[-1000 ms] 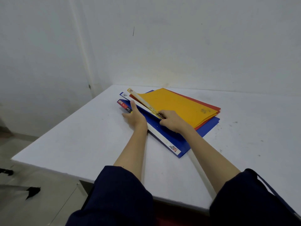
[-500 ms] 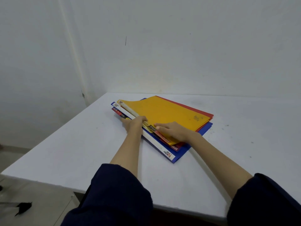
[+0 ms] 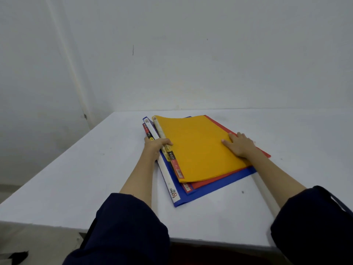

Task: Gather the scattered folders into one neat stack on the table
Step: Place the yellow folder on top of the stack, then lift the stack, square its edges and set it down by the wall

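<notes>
A stack of folders lies on the white table (image 3: 80,178). On top is a yellow folder (image 3: 196,148), under it a red folder (image 3: 215,178), and at the bottom a blue folder (image 3: 219,186) with a white spine. The edges are slightly fanned, not flush. My left hand (image 3: 155,147) curls over the spines on the stack's left side, fingers on the yellow folder's spine. My right hand (image 3: 239,146) lies flat with spread fingers on the yellow folder's right edge, above the red one.
White walls stand behind and to the left of the table. The table's near edge runs across the bottom, with my dark sleeves (image 3: 126,226) over it. The floor shows at the lower left.
My right hand has moved from the spine side across to the stack's right edge. The stack has turned and shifted, and the yellow folder now lies flatter over the others.
</notes>
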